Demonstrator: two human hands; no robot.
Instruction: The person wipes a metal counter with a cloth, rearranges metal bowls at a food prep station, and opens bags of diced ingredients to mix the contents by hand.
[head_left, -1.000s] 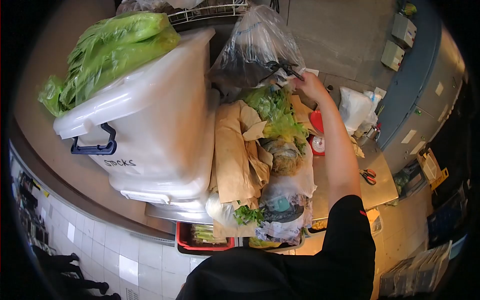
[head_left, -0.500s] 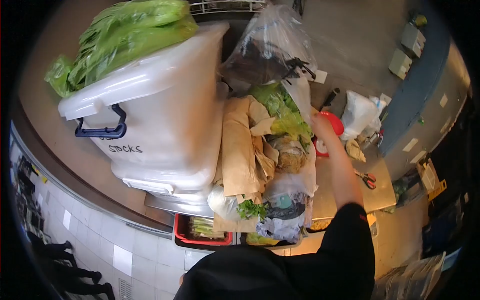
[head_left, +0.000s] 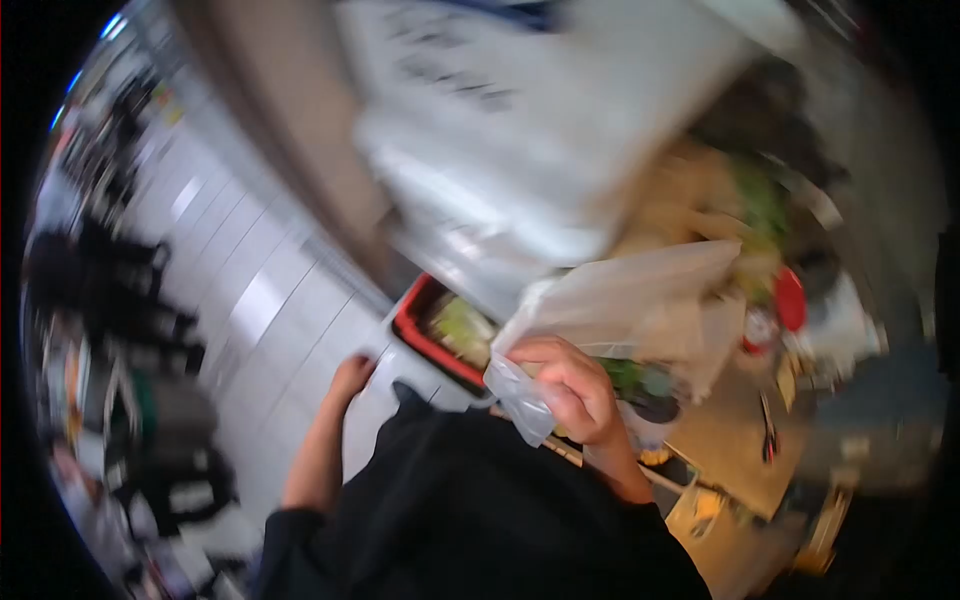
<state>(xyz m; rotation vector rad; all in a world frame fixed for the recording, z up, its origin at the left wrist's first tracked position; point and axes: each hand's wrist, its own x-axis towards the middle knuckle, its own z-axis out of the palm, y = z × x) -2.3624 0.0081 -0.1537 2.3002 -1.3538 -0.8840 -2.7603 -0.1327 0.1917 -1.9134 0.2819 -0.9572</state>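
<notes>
My right hand (head_left: 575, 390) is closed on a translucent white plastic bag (head_left: 620, 290). The bag stretches from my fingers toward the back right, over part of the heap of vegetables, with a crumpled end hanging below the hand. Just left of that hand is a red crate (head_left: 415, 325) with pale green vegetables (head_left: 462, 335) in it. My left hand (head_left: 352, 376) hangs low on the left, over the tiled floor and apart from the crate. It is smeared by motion, so its fingers cannot be made out.
A large white tub (head_left: 560, 120) with black handwriting stands at the back. Brown paper (head_left: 680, 195) and leafy greens (head_left: 760, 205) lie to its right. Further right are a red round item (head_left: 789, 298) and scissors (head_left: 769, 440) on the worktop. Dark blurred shapes line the far left.
My view has swung left and down. My right hand has come back from beside the red item toward my body and now grips the plastic bag. My left hand has come into view.
</notes>
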